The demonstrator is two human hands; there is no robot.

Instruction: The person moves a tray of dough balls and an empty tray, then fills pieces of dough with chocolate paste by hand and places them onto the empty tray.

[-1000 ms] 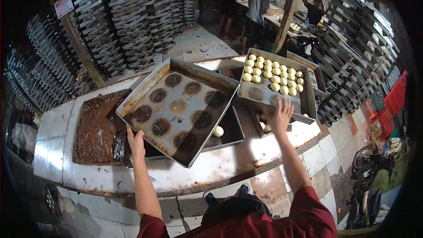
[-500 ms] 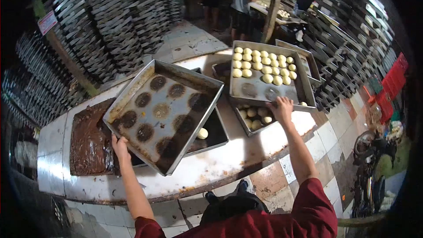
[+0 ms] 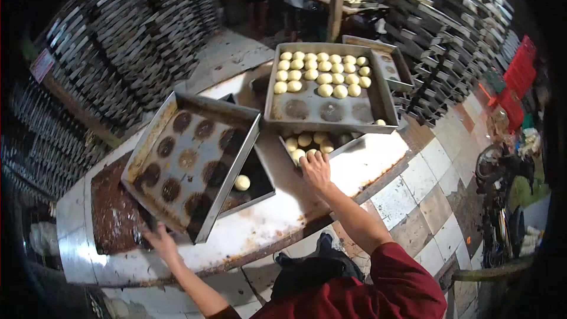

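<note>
**Right hand at the dough tray, left hand under the empty pan**

Right hand (image 3: 315,168) is out over the counter, fingers spread and relaxed, gripping nothing, its fingertips just reaching the near edge of the low tray of dough balls (image 3: 307,140) at centre frame. That tray sits half tucked under the big baking tray (image 3: 331,112) in the upper middle, which carries three rows of pale balls at its far end and bare greasy circles along its near side.

Over on the lower left, the left hand (image 3: 160,242) is open too, palm down by the near corner of the empty greased pan (image 3: 189,162). That pan sits tilted, propped across a darker tray (image 3: 260,180) with one lone dough ball (image 3: 241,182) in it. Whether the fingers actually touch the pan's corner I can't tell from here; they look just off it.

To my eye the work in hand is picking balls from the low tray. Doing it well means pinching lightly from the sides so the dough keeps its round shape, and taking the nearest balls first, since the big tray overhangs the far ones. The tilted pan looks unsteady; a firm hold on its rim would be wise before anything is set on it. The brown-smeared sheet (image 3: 115,210) at far left looks sticky, best kept clear of.
</note>
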